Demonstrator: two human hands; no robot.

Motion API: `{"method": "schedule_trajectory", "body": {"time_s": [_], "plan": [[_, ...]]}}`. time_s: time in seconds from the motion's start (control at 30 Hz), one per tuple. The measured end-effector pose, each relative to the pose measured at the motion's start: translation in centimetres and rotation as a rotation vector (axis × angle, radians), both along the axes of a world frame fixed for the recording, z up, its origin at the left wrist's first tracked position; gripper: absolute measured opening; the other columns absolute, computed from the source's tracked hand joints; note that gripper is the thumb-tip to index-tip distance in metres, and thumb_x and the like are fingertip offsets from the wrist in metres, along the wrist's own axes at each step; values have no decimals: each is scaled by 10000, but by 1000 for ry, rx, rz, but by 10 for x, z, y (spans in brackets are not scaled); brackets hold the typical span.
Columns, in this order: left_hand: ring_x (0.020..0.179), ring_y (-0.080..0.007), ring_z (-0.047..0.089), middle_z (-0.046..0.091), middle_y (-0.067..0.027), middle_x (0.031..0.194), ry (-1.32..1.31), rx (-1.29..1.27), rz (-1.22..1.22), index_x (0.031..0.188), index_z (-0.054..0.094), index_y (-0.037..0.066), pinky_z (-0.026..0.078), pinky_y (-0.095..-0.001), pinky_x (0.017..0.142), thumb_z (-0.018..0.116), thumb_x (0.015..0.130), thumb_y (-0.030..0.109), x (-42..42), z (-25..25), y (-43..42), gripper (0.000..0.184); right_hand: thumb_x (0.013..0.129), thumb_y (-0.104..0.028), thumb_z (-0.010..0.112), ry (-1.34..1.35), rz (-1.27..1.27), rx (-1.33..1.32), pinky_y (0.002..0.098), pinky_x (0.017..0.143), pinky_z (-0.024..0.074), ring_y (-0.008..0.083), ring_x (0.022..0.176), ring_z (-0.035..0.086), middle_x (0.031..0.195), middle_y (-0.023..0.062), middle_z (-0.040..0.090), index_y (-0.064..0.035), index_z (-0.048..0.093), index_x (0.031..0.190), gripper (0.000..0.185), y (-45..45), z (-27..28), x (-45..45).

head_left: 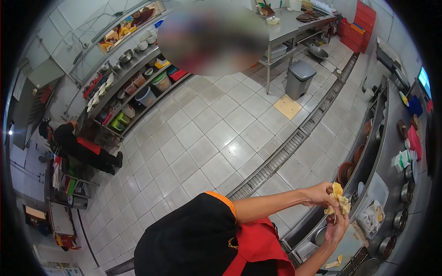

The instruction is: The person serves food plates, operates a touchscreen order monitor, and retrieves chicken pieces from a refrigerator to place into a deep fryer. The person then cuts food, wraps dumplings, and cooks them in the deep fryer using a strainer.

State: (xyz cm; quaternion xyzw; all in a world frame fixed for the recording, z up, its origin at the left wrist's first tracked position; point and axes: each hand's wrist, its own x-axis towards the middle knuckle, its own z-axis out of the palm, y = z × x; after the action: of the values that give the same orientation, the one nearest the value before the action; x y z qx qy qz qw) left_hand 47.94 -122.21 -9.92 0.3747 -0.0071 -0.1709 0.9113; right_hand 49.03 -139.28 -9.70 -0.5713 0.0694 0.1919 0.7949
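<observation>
Both my hands meet at the right, above the edge of a steel counter. My left hand [318, 194] has its fingers closed on crumpled yellowish pieces [340, 200] that look like food or wrapping. Just below it, my right hand [337, 228] is closed round the lower part of the same pieces. Beside them on the counter stands a clear plastic container [378, 195] with whitish, bag-like contents. A yellow strip [334, 262] lies on the board near my right forearm.
Metal bowls [399, 220] line the counter's right side. Brown bowls [345, 172] sit on the shelf below. A grey bin [300, 79] stands on the tiled floor beyond a drain grate [276, 161]. A person in black [76, 147] stands at the far left.
</observation>
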Motion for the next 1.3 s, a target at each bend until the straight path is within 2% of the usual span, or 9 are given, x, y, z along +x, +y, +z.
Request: {"method": "schedule_trajectory", "body": {"time_s": [0.2,0.33,0.43,0.6,0.8,0.9,1.03,1.2,1.3], "plan": [[819,-153,615,615,-52,921,60,-52,-65,982,531,61,521,-284,671,705,699,-12,-1,-8,20,340,798,-141,646,27,49,-206,174,463,360,37,556,476,784,2,596,-20,571,1003,249,19,3,-1],[859,-152,594,610,-61,961,111,4,-213,1054,552,28,493,-298,737,607,780,87,11,-46,21,286,782,-107,632,-6,155,-66,302,737,493,160,854,594,944,62,612,-19,574,1008,250,0,-11,-7],[868,-150,588,598,-65,983,200,256,-290,1037,540,13,487,-285,739,575,771,69,22,-49,-4,274,759,-125,686,-136,-77,-240,224,568,459,88,631,565,727,36,615,-13,632,851,155,-17,-23,-19],[832,-237,612,590,-149,948,281,303,-346,997,504,-66,516,-321,730,508,744,-50,34,-71,-89,253,760,-101,677,-93,-291,-298,219,557,458,90,641,566,720,50,614,15,618,861,165,-96,-56,-58],[848,-241,615,592,-150,965,265,297,-429,1034,497,-67,508,-309,707,519,786,-19,57,-110,-140,253,731,-16,582,-308,-876,-1417,343,631,472,292,686,592,752,109,616,-33,640,857,139,-234,-150,-64],[954,-259,580,551,-167,1081,254,341,-547,1127,450,-77,459,-331,875,516,816,55,72,-113,-179,345,734,-15,581,-440,-706,-1788,374,660,466,334,712,564,791,116,590,-39,639,873,152,-266,-148,-44],[998,-256,562,536,-175,1114,300,321,-549,1154,434,-68,449,-330,896,506,837,105,87,-128,-231,368,750,-35,590,-524,-473,-1721,387,662,461,330,714,549,795,114,566,-41,633,902,158,-301,-172,-25],[1028,-256,544,547,-187,1099,368,80,-612,1150,445,-31,447,-362,897,506,828,152,98,-109,-271,376,779,-65,650,-152,-762,-450,252,661,474,137,747,595,828,57,611,24,605,981,224,-312,-134,-19],[1159,-298,440,493,-189,1176,347,-279,-688,1217,382,24,328,-435,1021,502,774,125,94,-57,-294,470,804,-36,634,-273,-817,-285,216,691,474,97,785,580,877,68,618,51,596,989,207,-295,-64,-18]]}}
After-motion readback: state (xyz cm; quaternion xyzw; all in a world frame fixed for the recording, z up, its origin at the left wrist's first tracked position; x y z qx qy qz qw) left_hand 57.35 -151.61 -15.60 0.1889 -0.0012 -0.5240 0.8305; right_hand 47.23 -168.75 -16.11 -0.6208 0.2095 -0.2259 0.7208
